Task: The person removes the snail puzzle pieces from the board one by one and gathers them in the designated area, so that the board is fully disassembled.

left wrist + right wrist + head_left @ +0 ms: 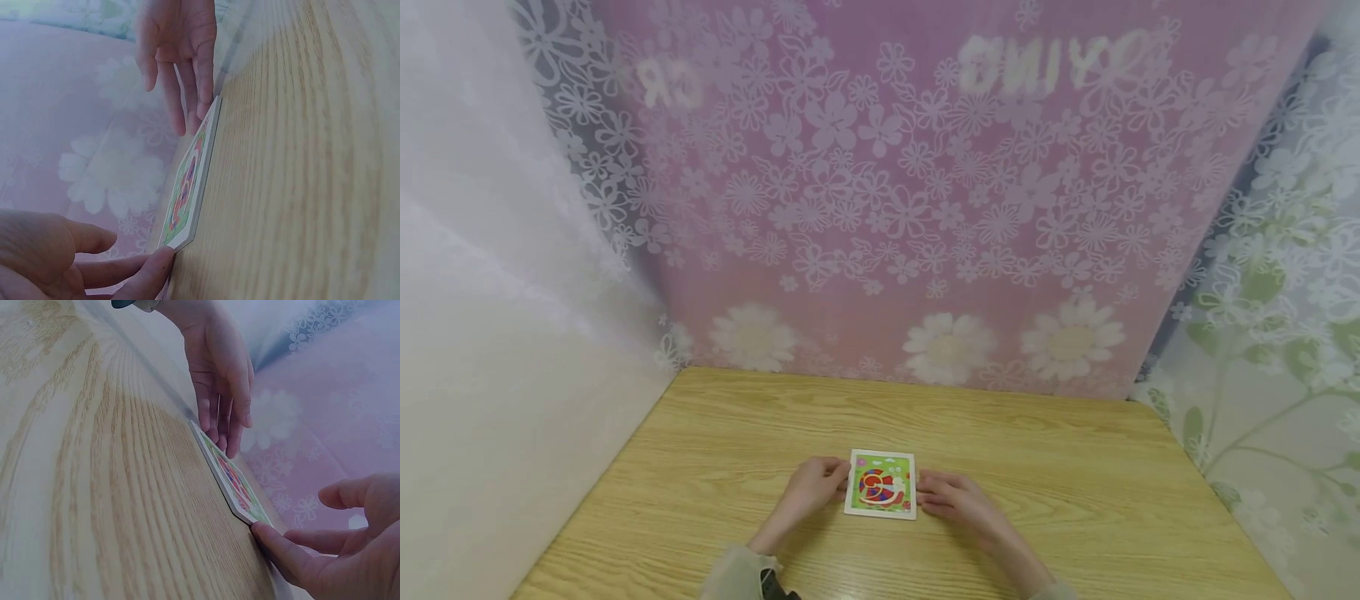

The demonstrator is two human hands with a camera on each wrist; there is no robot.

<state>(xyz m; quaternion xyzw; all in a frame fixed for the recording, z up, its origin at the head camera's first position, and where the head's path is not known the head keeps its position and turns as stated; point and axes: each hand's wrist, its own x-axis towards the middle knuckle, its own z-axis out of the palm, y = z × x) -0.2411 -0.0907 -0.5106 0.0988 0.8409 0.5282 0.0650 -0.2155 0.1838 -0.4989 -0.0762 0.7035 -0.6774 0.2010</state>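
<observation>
A thin square picture board (881, 484) lies flat on the wooden table. It has a white border and a green picture with a rounded red and blue figure, perhaps a snail. My left hand (811, 487) is at the board's left edge, its fingers loosely extended. On the opposite side my right hand (958, 502) rests by the right edge with relaxed fingers. In the left wrist view a fingertip of the left hand (134, 275) touches the board's corner. The right wrist view shows a right fingertip (265, 532) against the near corner.
The wooden table (1037, 467) spreads around the board. A pink flowered cloth (865, 217) hangs behind it. Pale curtains stand at the left (512, 333) and the right, the right curtain (1292, 350) printed with leaves. A dark band (772, 585) is on the left wrist.
</observation>
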